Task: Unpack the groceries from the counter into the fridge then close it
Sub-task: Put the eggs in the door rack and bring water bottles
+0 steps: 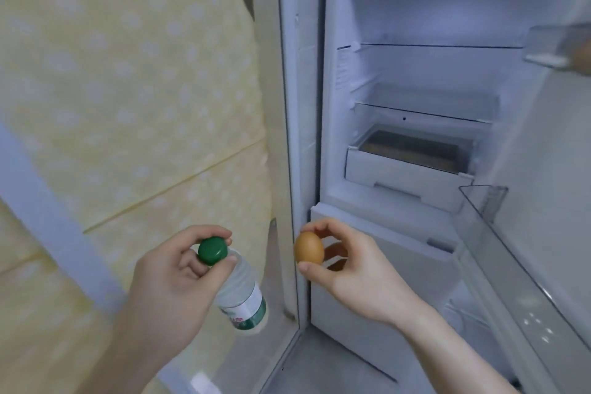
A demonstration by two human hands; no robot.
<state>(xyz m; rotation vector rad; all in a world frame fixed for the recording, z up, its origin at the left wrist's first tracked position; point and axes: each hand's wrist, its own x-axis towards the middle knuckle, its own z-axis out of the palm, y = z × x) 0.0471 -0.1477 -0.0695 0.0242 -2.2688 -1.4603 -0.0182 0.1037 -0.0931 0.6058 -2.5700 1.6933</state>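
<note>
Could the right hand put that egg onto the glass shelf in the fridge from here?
Probably yes. The right hand pinches the egg before the open fridge, and nothing shows between it and the glass shelf.

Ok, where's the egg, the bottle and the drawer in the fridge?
egg (309, 248): head view, middle of the brown shell.
bottle (212, 250): head view, top of its green cap.
drawer (404, 177): head view, its white front panel.

One head view looks forward and down, close before the open fridge (415, 137)
</note>
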